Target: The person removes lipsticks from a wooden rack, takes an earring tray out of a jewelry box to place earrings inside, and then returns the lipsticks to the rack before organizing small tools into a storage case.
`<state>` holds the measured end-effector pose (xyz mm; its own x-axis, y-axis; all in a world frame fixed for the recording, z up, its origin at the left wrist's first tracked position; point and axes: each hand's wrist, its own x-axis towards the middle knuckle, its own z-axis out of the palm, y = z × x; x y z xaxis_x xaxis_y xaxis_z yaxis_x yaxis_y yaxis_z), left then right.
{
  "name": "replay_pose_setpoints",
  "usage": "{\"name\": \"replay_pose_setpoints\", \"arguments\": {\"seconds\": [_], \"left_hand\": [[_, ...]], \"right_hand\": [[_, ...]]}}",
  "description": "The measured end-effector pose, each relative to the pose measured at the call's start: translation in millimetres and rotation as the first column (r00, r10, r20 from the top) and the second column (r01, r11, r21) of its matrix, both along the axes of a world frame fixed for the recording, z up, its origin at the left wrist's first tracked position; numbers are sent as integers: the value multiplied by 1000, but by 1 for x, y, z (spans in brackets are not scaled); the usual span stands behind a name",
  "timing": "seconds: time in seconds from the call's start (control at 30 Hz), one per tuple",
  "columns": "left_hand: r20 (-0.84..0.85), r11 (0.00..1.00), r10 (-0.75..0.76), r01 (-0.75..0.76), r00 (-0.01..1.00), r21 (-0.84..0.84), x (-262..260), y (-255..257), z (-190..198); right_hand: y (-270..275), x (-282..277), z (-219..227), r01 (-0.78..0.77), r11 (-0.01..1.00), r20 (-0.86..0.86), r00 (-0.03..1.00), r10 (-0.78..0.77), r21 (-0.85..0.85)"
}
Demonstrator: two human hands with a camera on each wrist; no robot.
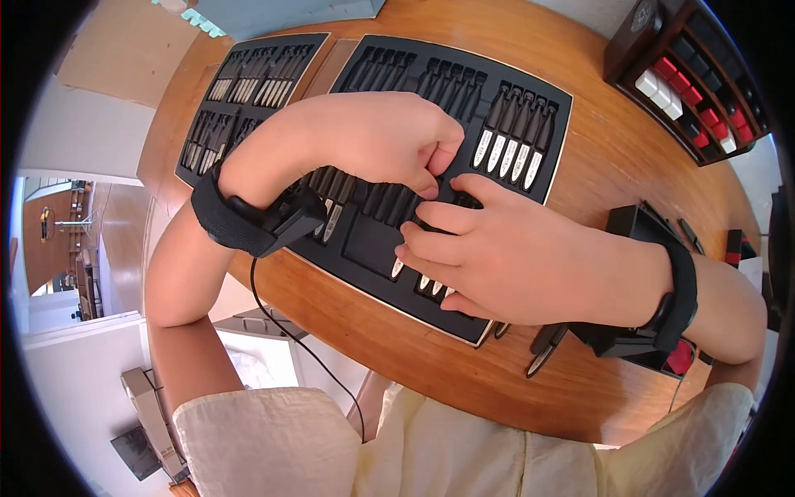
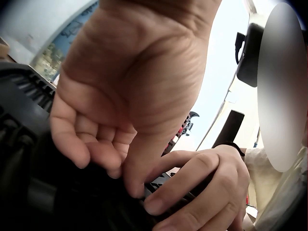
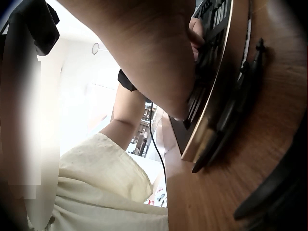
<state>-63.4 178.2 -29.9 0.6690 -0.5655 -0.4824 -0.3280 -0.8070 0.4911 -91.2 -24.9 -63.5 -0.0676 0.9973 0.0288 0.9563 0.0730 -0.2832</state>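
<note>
A black tray [image 1: 373, 258] with slots holds rows of slim black tools with white, printed ends. My left hand [image 1: 385, 137] arches over its middle, fingers curled and thumb pointing down into the slots. In the left wrist view the left thumb [image 2: 139, 168] comes right up against the fingertips of my right hand [image 2: 207, 187]. The right hand [image 1: 530, 257] spreads bent fingers over the lower right section. A white-ended slim tool [image 1: 397, 267] shows just below its fingertips. I cannot tell whether either hand grips a tool, as the fingers hide what lies beneath.
A second filled tray [image 1: 263, 74] lies left of the first. One loose slim tool [image 1: 542, 356] rests on the wooden table [image 1: 397, 352] by the near edge. A dark rack [image 1: 691, 83] with red and white blocks stands at the back right. A black box [image 1: 633, 222] sits by the right wrist.
</note>
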Motion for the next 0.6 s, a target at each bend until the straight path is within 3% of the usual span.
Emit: {"name": "replay_pose_setpoints", "arguments": {"seconds": [0.3, 0.47, 0.53, 0.6], "left_hand": [[40, 985, -136, 130, 990, 114, 5, -5, 6], [6, 975, -188, 186, 982, 119, 12, -9, 4], [52, 970, -133, 119, 990, 213, 11, -13, 6], [79, 970, -150, 132, 985, 204, 12, -14, 4]], "right_hand": [[2, -1, 0, -14, 1000, 104, 995, 13, 12], [6, -10, -4, 25, 992, 160, 986, -45, 121], [6, -6, 0, 4, 994, 174, 984, -23, 109], [7, 0, 0, -23, 994, 194, 981, 2, 108]]}}
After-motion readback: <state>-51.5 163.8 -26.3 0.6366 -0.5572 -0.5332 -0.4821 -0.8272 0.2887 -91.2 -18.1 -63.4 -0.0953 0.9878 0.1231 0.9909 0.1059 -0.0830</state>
